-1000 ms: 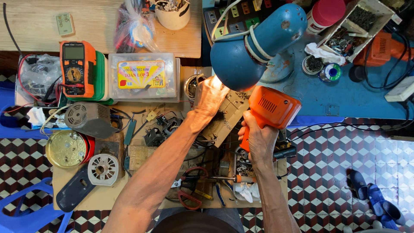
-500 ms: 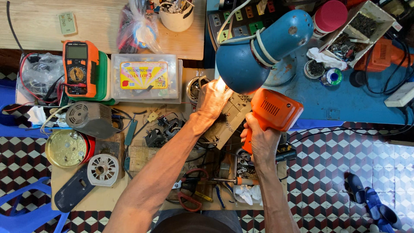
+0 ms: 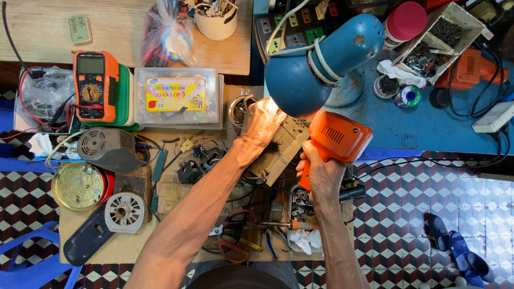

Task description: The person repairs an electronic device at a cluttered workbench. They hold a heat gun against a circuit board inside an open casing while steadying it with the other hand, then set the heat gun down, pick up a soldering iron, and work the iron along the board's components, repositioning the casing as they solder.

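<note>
my right hand (image 3: 321,174) is wrapped tight around the grip of an orange power tool (image 3: 336,140), its boxy body pointing up toward a beige plastic housing (image 3: 284,147). my left hand (image 3: 262,122) lies flat on that housing with fingers spread and closed on nothing, pinning it to the cluttered surface (image 3: 134,246) right under the glowing blue desk lamp (image 3: 321,64). over the last second little has moved: both hands sit in the same places, and the view has only drifted a touch, so i judge the work on the housing is steady and ongoing rather than starting or ending.

just below my right hand a screwdriver with an orange handle (image 3: 292,225) lies near red-handled pliers (image 3: 233,235).

further left, a clear plastic box (image 3: 178,99) carries a rectangular label, yellow and pink with a blue edge, facing up. beside it stands an orange multimeter (image 3: 95,85) with a grey screen and a round dial, leaning on something green. a small grey motor (image 3: 107,149), a brass-coloured round lid (image 3: 79,186) and a white fan-like wheel (image 3: 124,212) sit toward the left edge.

beyond the lamp, on a blue bench top (image 3: 428,123), there is a pink-capped white canister (image 3: 402,24), an open cardboard box of small metal parts (image 3: 433,40) and a second orange tool (image 3: 468,67).
</note>
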Demonstrator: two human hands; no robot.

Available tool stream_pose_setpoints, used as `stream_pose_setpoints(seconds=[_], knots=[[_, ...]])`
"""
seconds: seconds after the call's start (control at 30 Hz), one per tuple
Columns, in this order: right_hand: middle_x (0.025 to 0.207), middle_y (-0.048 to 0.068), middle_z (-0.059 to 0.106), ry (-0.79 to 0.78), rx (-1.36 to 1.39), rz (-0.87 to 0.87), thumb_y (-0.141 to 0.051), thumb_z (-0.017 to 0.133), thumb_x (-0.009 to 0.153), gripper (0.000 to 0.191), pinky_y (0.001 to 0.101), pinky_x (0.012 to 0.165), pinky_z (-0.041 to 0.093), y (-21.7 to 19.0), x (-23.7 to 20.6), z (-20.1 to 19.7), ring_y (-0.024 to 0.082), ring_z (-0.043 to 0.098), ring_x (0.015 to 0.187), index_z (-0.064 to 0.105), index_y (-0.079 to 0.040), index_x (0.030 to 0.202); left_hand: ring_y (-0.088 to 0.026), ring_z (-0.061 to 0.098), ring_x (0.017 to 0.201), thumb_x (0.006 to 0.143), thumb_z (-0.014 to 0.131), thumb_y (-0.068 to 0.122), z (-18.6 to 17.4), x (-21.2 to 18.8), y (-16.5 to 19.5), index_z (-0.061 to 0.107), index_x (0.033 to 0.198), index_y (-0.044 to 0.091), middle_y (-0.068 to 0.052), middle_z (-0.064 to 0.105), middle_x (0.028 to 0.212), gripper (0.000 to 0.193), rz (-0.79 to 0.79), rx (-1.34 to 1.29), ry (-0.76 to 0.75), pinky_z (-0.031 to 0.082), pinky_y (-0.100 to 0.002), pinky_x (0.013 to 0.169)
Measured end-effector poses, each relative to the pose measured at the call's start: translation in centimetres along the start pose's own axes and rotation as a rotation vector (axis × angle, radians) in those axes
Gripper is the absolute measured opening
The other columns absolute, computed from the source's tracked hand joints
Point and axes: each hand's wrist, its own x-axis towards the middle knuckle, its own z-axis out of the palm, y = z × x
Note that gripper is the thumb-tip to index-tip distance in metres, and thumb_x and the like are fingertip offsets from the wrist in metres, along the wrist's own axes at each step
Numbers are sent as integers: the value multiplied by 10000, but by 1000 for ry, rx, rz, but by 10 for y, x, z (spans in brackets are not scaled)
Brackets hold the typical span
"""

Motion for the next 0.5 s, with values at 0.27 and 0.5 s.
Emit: stream_pose_setpoints(seconds=[0.27, 0.5], knots=[[752, 69, 657, 15, -8, 23, -171, 717, 889, 225, 243, 431, 553, -3, -1, 2, 126, 647, 521, 639, -10, 1025, -254, 683, 586, 892, 775, 239, -5, -3, 0, 692, 896, 17, -139, 684, 706, 237, 44, 7, 23, 555, -378, 529], [751, 75, 655, 21, -6, 20, -178, 725, 888, 241, 246, 431, 549, -5, -3, 4, 129, 642, 518, 639, 2, 1024, -267, 686, 646, 869, 780, 250, 0, -11, 9, 760, 811, 75, -117, 712, 764, 185, 44, 99, 102, 569, -400, 606]])
